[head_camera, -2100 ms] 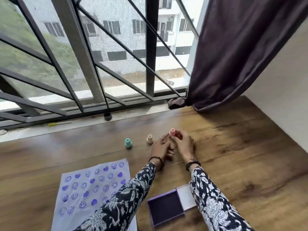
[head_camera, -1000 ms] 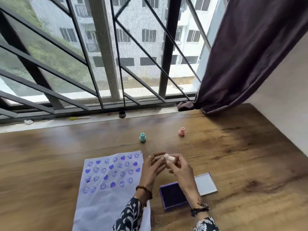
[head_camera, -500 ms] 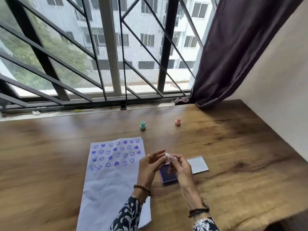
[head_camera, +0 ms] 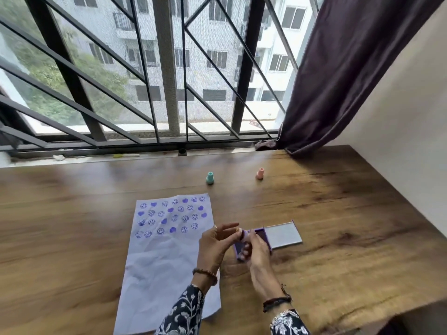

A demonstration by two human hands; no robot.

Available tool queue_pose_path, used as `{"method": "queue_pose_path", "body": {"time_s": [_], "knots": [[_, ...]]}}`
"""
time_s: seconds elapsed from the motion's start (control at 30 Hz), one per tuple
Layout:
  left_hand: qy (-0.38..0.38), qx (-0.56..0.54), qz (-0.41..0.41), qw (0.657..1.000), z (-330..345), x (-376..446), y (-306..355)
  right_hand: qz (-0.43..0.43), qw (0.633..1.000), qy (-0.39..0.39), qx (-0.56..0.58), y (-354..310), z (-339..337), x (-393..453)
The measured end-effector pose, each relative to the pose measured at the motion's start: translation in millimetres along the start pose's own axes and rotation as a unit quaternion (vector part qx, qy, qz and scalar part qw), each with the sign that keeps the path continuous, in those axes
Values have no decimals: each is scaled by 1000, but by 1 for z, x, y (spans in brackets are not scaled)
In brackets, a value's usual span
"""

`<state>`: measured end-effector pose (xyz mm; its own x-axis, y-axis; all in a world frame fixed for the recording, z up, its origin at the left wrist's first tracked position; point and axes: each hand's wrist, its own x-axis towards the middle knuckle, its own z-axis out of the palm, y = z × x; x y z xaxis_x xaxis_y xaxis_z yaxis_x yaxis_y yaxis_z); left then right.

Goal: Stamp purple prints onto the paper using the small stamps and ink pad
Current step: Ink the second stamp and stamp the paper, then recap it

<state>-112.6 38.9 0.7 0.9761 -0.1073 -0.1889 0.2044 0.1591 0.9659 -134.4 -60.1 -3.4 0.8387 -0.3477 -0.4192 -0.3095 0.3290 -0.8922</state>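
A white paper [head_camera: 167,257] lies on the wooden table, its upper part covered with purple smiley and heart prints. Right of it sits the open purple ink pad [head_camera: 262,235] with its pale lid [head_camera: 283,234] swung to the right. My left hand [head_camera: 215,245] and my right hand [head_camera: 254,250] meet just above the pad's left end, both pinching a small beige stamp [head_camera: 239,230] between the fingertips. A teal stamp [head_camera: 210,178] and a pink stamp [head_camera: 260,173] stand upright farther back on the table.
A barred window runs along the table's far edge, with a small dark cap [head_camera: 182,152] and a yellow-green stick [head_camera: 125,155] on the sill. A dark purple curtain [head_camera: 338,76] hangs at the back right, beside a white wall [head_camera: 399,122].
Both hands left the pink stamp standing at the back, took the beige stamp, and brought it toward me to the ink pad. The view has shifted upward.
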Motion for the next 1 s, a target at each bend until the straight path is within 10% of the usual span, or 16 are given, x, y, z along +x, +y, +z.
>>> {"method": "queue_pose_path", "body": {"time_s": [0.27, 0.5, 0.63, 0.8, 1.0], "knots": [[39, -9, -1, 999, -7, 5, -5, 137, 972, -17, 188, -18, -10, -4], [61, 13, 9, 998, -11, 7, -14, 41, 990, -27, -136, -32, -19, 3], [58, 15, -2, 998, -10, 8, -21, -146, 862, -5, -486, -75, -14, -9], [57, 20, -10, 998, -10, 9, -27, -384, 720, 69, -574, -106, -3, -19], [57, 17, -25, 998, -14, 10, -35, -211, 612, -83, -758, -23, -5, 6]]}}
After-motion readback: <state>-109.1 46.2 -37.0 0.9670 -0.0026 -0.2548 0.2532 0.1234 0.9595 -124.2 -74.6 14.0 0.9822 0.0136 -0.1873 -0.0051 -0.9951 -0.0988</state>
